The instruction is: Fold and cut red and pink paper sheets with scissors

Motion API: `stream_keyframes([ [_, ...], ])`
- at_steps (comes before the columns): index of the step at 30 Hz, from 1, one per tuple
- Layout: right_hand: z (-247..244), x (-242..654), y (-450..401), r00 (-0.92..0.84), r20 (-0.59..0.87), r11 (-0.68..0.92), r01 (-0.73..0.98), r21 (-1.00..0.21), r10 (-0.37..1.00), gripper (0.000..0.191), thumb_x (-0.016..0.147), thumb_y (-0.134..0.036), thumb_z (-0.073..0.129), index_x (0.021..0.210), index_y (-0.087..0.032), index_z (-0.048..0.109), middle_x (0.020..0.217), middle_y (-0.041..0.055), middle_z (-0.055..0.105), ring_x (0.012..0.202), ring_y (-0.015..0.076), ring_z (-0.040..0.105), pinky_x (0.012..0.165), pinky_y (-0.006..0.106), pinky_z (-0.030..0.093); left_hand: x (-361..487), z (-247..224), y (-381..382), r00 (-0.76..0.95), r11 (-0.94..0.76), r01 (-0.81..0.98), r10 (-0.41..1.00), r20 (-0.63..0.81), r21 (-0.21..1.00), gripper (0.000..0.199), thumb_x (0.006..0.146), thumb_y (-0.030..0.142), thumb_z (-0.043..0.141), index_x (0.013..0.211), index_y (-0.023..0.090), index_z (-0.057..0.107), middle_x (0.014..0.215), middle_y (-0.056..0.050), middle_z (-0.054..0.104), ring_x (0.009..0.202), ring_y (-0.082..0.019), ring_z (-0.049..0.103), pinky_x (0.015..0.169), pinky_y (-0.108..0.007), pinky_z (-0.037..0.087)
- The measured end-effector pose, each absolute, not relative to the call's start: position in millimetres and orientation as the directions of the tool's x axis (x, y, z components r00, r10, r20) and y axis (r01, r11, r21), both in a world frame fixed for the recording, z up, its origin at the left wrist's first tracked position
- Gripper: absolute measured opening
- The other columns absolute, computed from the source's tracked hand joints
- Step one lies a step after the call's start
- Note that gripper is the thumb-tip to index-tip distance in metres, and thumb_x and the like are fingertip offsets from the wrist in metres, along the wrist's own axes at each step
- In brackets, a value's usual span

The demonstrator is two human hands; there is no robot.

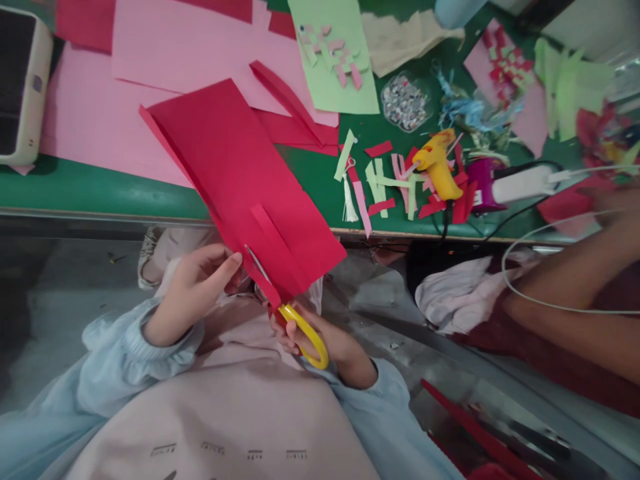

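Holding smooth, oblong red paper (245, 157) and yellow-handled metal scissors (299, 320).

Green surface (100, 190), bearing: one pale-cased phone (23, 87), left end; one yellow glue gun (440, 163), corded; one white tassel (349, 205); one blue fibre tangle (465, 110).

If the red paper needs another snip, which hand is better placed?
Likely the right hand: it holds the scissors, a blade at the red paper. The left hand seems to pinch the paper's edge.
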State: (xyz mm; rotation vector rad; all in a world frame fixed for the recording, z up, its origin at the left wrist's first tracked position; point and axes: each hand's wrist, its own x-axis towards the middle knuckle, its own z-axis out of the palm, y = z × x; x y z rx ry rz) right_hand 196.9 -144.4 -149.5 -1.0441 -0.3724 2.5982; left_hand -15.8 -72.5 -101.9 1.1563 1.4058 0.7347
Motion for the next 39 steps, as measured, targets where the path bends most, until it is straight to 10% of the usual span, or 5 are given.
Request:
stream_keyframes([
  [7, -150.1, 198.4, -145.3, -0.704, -0.556, -0.864, -0.167, -0.475, 0.442, 0.054, 0.08, -0.073, 0.061, 0.084, -0.021, 0.047, 0.067, -0.0068, 0.037, 0.05, 0.0063, 0.031, 0.049, 0.024, 0.026, -18.7, -102.8, -75.7, 0.082, 0.319, 0.326, 0.928, -0.363, 0.89, 0.032, 0.087, 0.039, 0.056, 0.062, 0.018, 0.055, 0.053, 0.003, 0.054, 0.049, -0.009, 0.048, 0.051, -0.022, 0.039],
  [39, -142.3, 199.1, -134.8, -0.71, -0.599, -0.916, -0.17, -0.363, 0.369, 0.051, 0.08, -0.07, 0.06, 0.083, -0.021, 0.05, 0.067, -0.0051, 0.04, 0.051, 0.0073, 0.031, 0.049, 0.024, 0.024, -24.8, -106.7, -75.9, 0.114, 0.251, 0.422, 0.939, -0.325, 0.871, 0.032, 0.091, 0.039, 0.053, 0.066, 0.019, 0.057, 0.055, 0.004, 0.055, 0.052, -0.01, 0.049, 0.052, -0.022, 0.037],
])
